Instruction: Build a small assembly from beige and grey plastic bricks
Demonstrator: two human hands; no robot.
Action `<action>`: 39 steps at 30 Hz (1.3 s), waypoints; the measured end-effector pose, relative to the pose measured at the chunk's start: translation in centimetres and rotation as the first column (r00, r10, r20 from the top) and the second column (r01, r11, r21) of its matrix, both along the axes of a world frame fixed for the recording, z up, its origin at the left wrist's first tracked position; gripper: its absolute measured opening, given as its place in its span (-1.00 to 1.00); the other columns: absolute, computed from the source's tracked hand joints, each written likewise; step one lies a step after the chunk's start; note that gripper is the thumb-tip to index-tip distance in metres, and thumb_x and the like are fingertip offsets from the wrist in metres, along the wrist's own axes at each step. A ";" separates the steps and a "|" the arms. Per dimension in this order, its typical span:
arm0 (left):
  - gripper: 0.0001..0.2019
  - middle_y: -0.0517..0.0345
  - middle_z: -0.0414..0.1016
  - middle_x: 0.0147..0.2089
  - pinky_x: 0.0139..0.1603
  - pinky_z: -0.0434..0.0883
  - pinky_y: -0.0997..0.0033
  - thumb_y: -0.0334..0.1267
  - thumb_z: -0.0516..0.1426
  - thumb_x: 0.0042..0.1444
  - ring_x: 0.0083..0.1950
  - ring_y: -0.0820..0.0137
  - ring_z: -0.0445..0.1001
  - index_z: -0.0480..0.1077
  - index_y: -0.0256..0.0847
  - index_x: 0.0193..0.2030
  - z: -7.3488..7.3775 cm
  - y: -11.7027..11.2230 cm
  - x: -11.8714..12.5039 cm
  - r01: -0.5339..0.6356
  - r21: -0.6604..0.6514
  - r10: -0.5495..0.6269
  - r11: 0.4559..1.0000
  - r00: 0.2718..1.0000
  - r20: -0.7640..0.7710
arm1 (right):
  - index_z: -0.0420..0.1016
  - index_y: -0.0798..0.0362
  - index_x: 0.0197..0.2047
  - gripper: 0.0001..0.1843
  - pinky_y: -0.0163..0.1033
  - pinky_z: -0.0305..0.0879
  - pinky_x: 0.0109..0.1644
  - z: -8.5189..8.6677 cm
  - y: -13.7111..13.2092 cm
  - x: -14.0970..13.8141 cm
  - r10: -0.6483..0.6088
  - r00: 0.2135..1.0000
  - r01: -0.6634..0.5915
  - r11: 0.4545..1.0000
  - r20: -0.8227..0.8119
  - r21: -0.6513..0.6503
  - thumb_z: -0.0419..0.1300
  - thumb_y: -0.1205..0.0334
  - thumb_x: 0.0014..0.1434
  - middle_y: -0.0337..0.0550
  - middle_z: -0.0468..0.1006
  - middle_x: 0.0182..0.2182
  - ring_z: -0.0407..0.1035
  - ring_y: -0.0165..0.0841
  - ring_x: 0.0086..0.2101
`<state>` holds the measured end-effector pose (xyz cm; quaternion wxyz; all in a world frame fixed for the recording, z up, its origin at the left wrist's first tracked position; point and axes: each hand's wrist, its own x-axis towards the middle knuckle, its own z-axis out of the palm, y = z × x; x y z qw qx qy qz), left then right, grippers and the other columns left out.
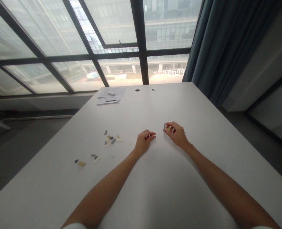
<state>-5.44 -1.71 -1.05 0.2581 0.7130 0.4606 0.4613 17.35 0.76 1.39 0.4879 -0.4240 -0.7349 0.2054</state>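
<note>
My right hand [177, 135] pinches a small flat grey piece [164, 126] upright between thumb and fingertips, just above or on the white table [141, 181]. Something pale yellow [168, 128] shows between its fingers, partly hidden. A short way to the left, my left hand [143, 142] rests near the tabletop, its thumb and index tips drawn close together; whether they grip anything is too small to tell. Left of it lies a loose cluster of small grey, beige and white pieces [113, 141]. Nearer me are a grey-and-white group [95, 157] and a tan piece [81, 163] with a dark one beside it.
Papers [111, 95] with a small white object on top lie at the table's far left corner. Two round dark holes [137, 90] sit near the far edge. Behind stand tall framed windows [117, 66], with a blue-grey curtain [209, 51] at the right.
</note>
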 end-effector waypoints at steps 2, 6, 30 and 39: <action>-0.80 0.12 0.49 -0.32 -0.32 0.31 0.44 -0.11 0.22 0.22 -0.38 0.45 0.33 0.60 -0.17 -0.19 0.1 0.0 0.0 0.001 0.002 -0.001 1.000 1.000 -0.006 | 0.53 0.03 -0.03 -0.69 -0.25 0.29 -0.33 0.1 1.2 1.4 -0.096 0.995 0.097 0.995 -0.038 0.010 0.28 0.11 0.17 -0.13 0.55 -0.25 0.32 -0.39 -0.43; -0.80 0.11 0.50 -0.33 -0.31 0.31 0.44 -0.12 0.21 0.22 -0.37 0.45 0.35 0.60 -0.18 -0.21 0.4 -0.1 0.1 0.003 0.006 -0.003 1.000 1.000 -0.014 | 0.56 0.05 -0.09 -0.72 -0.18 0.30 -0.23 -1.3 3.5 4.0 -0.220 0.975 0.219 0.975 0.015 0.035 0.27 0.13 0.15 -0.11 0.53 -0.26 0.30 -0.33 -0.39; -0.74 0.12 0.49 -0.36 -0.32 0.27 0.43 -0.09 0.16 0.27 -0.38 0.44 0.34 0.60 -0.20 -0.27 0.5 -0.2 0.2 0.007 -0.029 -0.010 1.000 0.997 -0.078 | 0.66 0.10 -0.16 -0.68 -0.24 0.27 -0.27 -5.6 5.8 6.8 -0.163 0.958 0.206 0.963 0.235 -0.172 0.29 0.14 0.03 -0.15 0.57 -0.36 0.33 -0.35 -0.41; -0.67 0.11 0.49 -0.36 -0.33 0.25 0.43 -0.03 0.12 0.30 -0.37 0.44 0.33 0.59 -0.21 -0.28 0.4 -0.2 0.3 0.014 -0.022 -0.016 1.000 0.997 -0.078 | 0.69 0.03 -0.27 -0.79 -0.24 0.26 -0.26 -5.0 4.8 6.0 -0.223 0.933 0.264 0.958 0.282 -0.116 0.22 0.19 0.11 -0.15 0.59 -0.39 0.37 -0.34 -0.40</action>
